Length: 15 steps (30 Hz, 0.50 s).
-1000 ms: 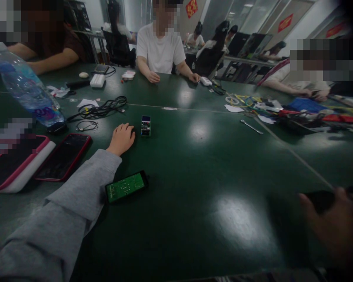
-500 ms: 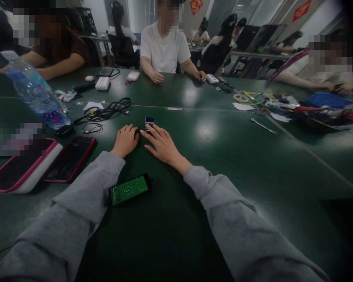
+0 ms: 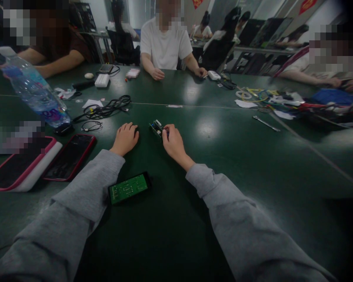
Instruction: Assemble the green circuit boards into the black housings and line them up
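My right hand [image 3: 174, 141] is closed on the near right end of a small circuit board module [image 3: 157, 128]. The module is tilted on its side, so its components and a green board edge show; the fingers hide the rest. To the left, apart from it, my left hand [image 3: 125, 138] rests palm down on the table, fingers loosely bent and holding nothing that I can see. Closer to me, by my left sleeve, lies a green circuit board [image 3: 129, 188] in a black frame.
On the left are a red-edged phone [image 3: 70, 157], a pink-edged device [image 3: 20, 166], plastic bottles [image 3: 37, 92] and black cables [image 3: 107, 107]. A wrench [image 3: 266, 123] and a tangle of wires [image 3: 285, 102] lie to the right. A person in white [image 3: 166, 43] sits across the green table [image 3: 253, 164].
My right hand has gone from spread fingers over the flat module to gripping it, shifting it slightly right and tipping it up. My left hand has stayed nearly still.
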Available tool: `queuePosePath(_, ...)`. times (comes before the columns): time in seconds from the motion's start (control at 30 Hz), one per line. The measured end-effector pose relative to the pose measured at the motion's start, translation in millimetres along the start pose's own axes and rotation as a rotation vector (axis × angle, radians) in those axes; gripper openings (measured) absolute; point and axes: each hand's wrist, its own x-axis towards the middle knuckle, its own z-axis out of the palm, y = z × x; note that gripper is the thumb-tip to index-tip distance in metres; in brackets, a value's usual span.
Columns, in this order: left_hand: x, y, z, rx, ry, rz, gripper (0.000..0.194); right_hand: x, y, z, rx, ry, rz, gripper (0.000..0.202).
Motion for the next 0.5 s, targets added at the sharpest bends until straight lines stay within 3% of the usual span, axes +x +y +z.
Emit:
queuePosePath(0.1, 0.6, -0.4, 1.2, -0.005, 0.0, -0.005, 0.042, -0.8, -1.9, -1.2, -0.134, 0.01, -0.103, 0.034)
queuePosePath(0.2, 0.8, -0.7, 2.4, -0.001, 0.002, -0.011, 0.043, -1.6, -4.1, -2.5, -0.105, -0.033, -0.155, 0.04)
queuePosePath(0.37, 0.1, -0.6, 1.5, -0.002, 0.004, -0.008, 0.043, 0.3, -2.1, -3.5, 0.108, -0.027, 0.03, 0.028)
queuePosePath(0.5, -0.2, -0.1, -0.2, -0.004, -0.003, -0.008, 0.043, 4.5, 4.2, -1.8, -0.009, 0.061, 0.041, 0.046)
